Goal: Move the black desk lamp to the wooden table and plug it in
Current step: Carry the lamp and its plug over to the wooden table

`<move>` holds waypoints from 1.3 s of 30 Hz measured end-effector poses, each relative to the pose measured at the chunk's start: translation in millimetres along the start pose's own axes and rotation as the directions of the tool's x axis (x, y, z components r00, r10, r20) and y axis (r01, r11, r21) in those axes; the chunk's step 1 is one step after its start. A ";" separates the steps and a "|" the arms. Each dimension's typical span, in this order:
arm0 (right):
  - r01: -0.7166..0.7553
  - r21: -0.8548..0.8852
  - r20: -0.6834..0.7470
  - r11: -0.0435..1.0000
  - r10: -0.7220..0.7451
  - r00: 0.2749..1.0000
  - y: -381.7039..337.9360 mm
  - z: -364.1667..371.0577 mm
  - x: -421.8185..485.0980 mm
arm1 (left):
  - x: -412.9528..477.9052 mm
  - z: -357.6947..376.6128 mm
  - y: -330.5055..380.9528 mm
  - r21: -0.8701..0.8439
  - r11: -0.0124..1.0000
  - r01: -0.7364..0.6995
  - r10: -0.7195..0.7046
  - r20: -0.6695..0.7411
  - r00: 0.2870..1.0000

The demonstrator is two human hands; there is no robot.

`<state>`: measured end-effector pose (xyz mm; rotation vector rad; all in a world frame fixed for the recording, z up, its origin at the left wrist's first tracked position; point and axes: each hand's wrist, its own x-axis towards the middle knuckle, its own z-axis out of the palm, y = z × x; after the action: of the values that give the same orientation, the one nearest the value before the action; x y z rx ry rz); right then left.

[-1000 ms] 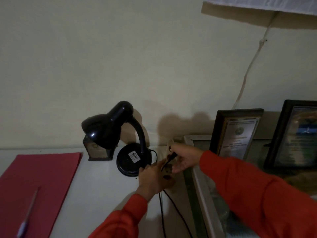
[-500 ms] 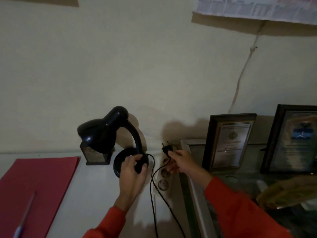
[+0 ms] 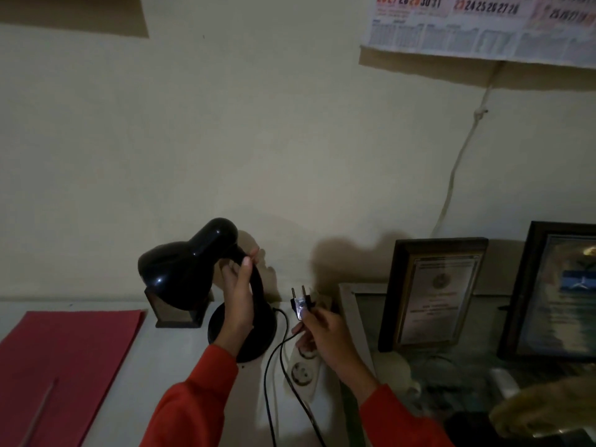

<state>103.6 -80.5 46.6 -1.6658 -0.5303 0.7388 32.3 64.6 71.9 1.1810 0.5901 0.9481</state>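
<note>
I count one black desk lamp (image 3: 206, 272), one plug (image 3: 300, 304) on one black cord (image 3: 274, 366), and one white power strip (image 3: 304, 371) with two round sockets showing. There are two picture frames; the nearer frame (image 3: 432, 291) leans on the wall, and the far frame (image 3: 554, 288) is cut off at the right edge. I also see one red folder (image 3: 58, 359), one calendar (image 3: 483, 24) up high, and one small wooden box (image 3: 177, 309) behind the lamp shade.

My left hand (image 3: 237, 301) is curled around the lamp's bent neck. My right hand (image 3: 322, 330) pinches the plug between thumb and fingers, with the two prongs pointing up. The plug is just above the power strip and not in a socket. The lamp's base sits on the white desk (image 3: 135, 382), close to the wall.

Half a second ago my left hand was low on the lamp's base. Now it is higher, on the neck. The plug is about where it was.

My left hand hides part of the base. The room is dark, so the words in the frames are too blurry to read. A thin stick lies on the folder, but I cannot tell what it is.
</note>
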 end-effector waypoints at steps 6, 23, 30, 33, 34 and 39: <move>-0.052 0.153 0.027 0.987 0.048 0.998 -6.0 -3.6 1.1 | 10.8 11.6 18.0 -0.059 0.993 -0.102 0.102 -0.005 0.995; 0.164 0.480 -0.030 0.862 -0.170 0.985 -69.4 -8.1 -46.9 | -48.4 -25.3 85.8 -0.156 0.980 -0.125 0.169 0.311 0.935; 0.282 0.445 -0.036 0.850 -0.297 0.954 -115.5 -9.7 -83.7 | -85.1 -45.1 143.6 -0.237 0.971 -0.042 0.141 0.416 0.899; 0.305 0.461 -0.033 0.833 -0.327 0.945 -136.2 -14.1 -107.5 | -111.0 -47.2 165.5 -0.210 0.977 -0.044 0.139 0.465 0.874; 0.310 0.465 -0.034 0.830 -0.333 0.942 -142.2 -16.2 -117.4 | -119.9 -46.8 170.2 -0.167 0.982 -0.086 0.152 0.443 0.884; 0.368 0.444 -0.043 0.817 -0.390 0.920 -166.0 -29.6 -176.4 | -169.5 -43.0 190.4 -0.044 0.981 -0.187 0.191 0.344 0.919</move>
<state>9.2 -186.8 245.0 -1.0695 -0.6514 0.5527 -145.6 -43.6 225.2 1.3761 0.1883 0.8739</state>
